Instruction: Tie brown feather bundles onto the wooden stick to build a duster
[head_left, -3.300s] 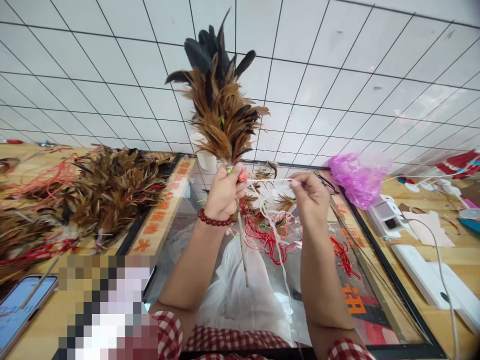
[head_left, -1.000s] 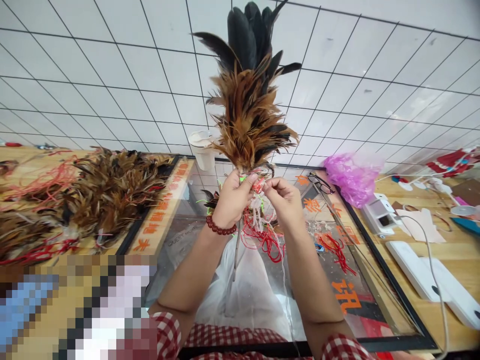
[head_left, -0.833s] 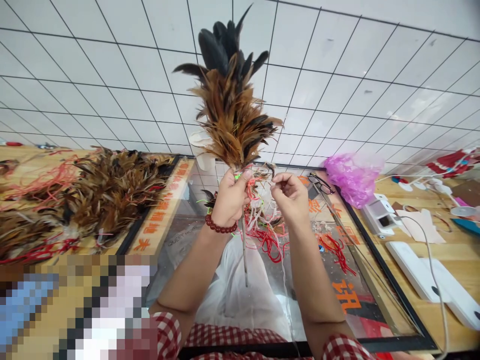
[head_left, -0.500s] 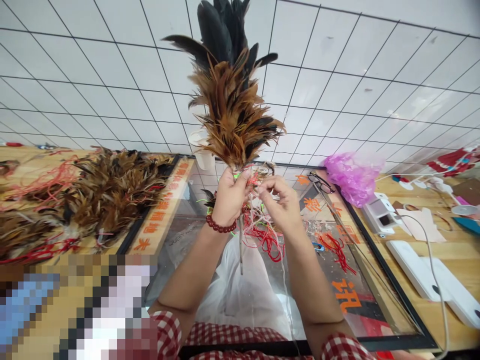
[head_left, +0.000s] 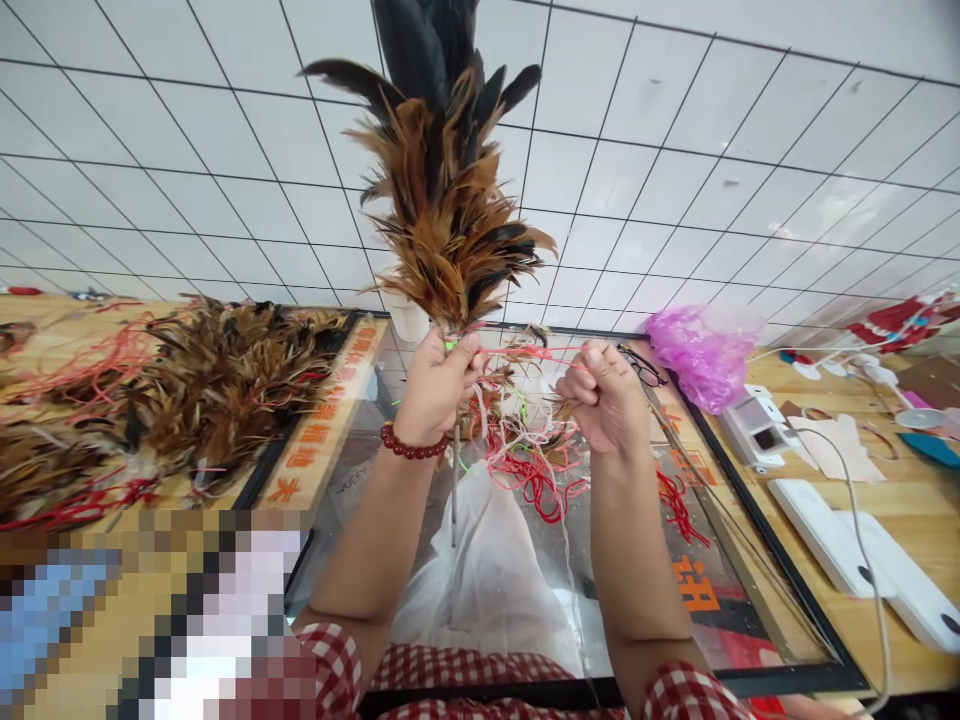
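A feather duster point(head_left: 454, 220) stands upright with black feathers at its top and brown ones below. My left hand point(head_left: 439, 385) is closed around the base of its feathers, and the thin stick point(head_left: 454, 480) hangs down beneath. From there a red string point(head_left: 529, 352) stretches level to my right hand point(head_left: 604, 395), whose closed fingers grip it. Under and between my hands lies a tangle of red cords point(head_left: 544, 490) with pale strings and loose feathers on the glass tabletop. White plastic sheeting point(head_left: 495, 570) drapes near my body.
To the left, a heap of brown feather bunches point(head_left: 225, 390) lies on a wooden table. At the right are glasses point(head_left: 646, 368), a pink plastic bag point(head_left: 701, 355), a white device point(head_left: 754, 425) and a long white box point(head_left: 862, 560) with a cable. A white tiled wall point(head_left: 637, 170) rises behind.
My right hand has moved right, away from my left, drawing the red string out taut. My left hand and the feather duster have shifted slightly left.
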